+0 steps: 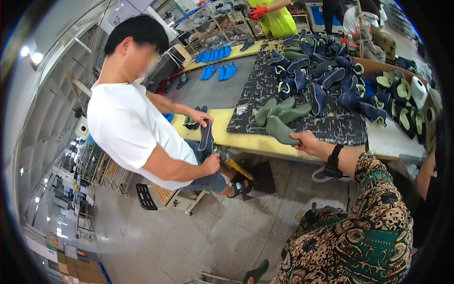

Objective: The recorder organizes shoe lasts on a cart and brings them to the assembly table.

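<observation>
My right hand [306,142], with a black band at the wrist, reaches over the table's near edge. Its fingers are closed on the narrow end of a green shoe last [280,130]. Just beyond lie several more green lasts [288,113] on the dark patterned mat [241,124]. At the bottom edge of the picture, a sliver of my left hand [249,280] shows against another green last [257,270]. Most of that hand is cut off, but its fingers appear to grip the last.
Dark blue shoes [317,98] are heaped on the mat. To the left, a person in a white T-shirt [125,120] holds a dark shoe [206,136]. Blue-covered shoes [228,72] stand farther back. A person in a yellow vest [275,21] is beyond the table.
</observation>
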A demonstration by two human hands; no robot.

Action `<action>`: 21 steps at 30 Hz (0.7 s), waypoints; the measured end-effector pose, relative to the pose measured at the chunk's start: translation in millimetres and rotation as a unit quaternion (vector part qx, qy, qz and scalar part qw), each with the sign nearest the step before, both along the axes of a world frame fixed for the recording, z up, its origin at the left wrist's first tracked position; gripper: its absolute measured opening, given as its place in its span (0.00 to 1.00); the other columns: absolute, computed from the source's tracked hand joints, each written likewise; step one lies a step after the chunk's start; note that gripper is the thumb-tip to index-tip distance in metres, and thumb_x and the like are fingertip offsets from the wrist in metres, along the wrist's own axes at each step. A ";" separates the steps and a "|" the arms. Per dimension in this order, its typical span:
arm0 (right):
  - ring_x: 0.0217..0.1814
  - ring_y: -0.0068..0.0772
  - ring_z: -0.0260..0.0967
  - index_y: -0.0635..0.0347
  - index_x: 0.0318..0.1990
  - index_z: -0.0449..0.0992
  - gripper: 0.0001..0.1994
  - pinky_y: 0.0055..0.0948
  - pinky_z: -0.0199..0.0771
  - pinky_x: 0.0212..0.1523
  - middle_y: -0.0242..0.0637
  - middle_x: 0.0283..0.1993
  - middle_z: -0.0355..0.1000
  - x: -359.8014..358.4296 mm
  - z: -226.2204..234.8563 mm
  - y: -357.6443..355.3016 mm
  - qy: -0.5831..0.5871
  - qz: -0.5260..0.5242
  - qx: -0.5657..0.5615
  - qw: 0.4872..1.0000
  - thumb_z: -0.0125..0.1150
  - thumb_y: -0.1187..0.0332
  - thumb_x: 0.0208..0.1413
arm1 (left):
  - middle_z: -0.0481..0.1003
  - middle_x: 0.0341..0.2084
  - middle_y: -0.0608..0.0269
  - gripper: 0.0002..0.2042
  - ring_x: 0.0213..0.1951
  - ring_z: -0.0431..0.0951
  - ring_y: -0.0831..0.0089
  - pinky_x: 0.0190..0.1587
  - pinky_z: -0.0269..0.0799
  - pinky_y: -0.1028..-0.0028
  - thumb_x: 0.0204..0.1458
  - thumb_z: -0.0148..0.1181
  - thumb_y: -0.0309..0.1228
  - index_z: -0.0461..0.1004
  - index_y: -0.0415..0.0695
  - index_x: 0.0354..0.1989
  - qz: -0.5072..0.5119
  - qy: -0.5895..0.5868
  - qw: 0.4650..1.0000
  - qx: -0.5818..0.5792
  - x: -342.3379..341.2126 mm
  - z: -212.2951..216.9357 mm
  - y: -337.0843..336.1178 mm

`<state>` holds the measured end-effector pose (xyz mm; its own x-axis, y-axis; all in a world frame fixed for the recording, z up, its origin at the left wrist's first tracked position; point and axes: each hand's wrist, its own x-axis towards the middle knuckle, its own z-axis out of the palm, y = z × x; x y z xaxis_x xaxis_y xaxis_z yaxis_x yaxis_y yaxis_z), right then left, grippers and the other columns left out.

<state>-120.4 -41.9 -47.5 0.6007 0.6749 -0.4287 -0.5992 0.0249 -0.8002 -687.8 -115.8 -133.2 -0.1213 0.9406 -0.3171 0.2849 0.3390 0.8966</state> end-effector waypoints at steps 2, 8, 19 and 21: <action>0.27 0.27 0.66 0.64 0.35 0.70 0.09 0.20 0.69 0.21 0.36 0.32 0.68 43.7 7.9 13.9 -0.015 -0.072 0.028 0.997 0.56 0.68 0.49 | 0.73 0.31 0.56 0.14 0.34 0.68 0.67 0.37 0.65 0.71 0.43 0.57 0.28 0.71 0.30 0.37 -0.002 -0.008 0.999 -0.041 32.3 24.9 6.1; 0.49 0.39 0.64 0.75 0.51 0.57 0.26 0.34 0.67 0.46 0.47 0.45 0.66 230.0 69.9 49.9 -0.099 -0.118 0.262 0.953 0.54 0.62 0.52 | 0.72 0.37 0.57 0.16 0.38 0.69 0.69 0.42 0.64 0.72 0.44 0.56 0.27 0.69 0.32 0.42 -0.069 0.011 0.997 -0.013 118.2 53.4 43.1; 0.49 0.46 0.64 0.79 0.49 0.58 0.42 0.34 0.68 0.47 0.60 0.45 0.63 -28.4 -62.3 9.1 0.005 0.467 0.022 0.884 0.47 0.38 0.46 | 0.73 0.26 0.57 0.14 0.29 0.71 0.73 0.34 0.66 0.75 0.38 0.63 0.27 0.71 0.31 0.32 -0.107 0.024 0.989 0.104 274.2 96.6 128.6; 0.52 0.48 0.61 0.72 0.55 0.51 0.43 0.35 0.65 0.52 0.60 0.51 0.58 -55.2 -49.2 -0.2 0.174 0.440 0.097 0.875 0.48 0.38 0.45 | 0.73 0.27 0.57 0.14 0.31 0.71 0.72 0.35 0.66 0.76 0.39 0.63 0.28 0.71 0.32 0.33 -0.196 0.023 0.972 0.127 304.1 104.4 134.7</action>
<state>-175.6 -42.1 -96.7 -0.3336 0.8911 -0.3077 -0.6619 -0.4538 -0.5966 -383.7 18.9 -28.8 0.2539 0.9646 -0.0705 0.3895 -0.0353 0.9204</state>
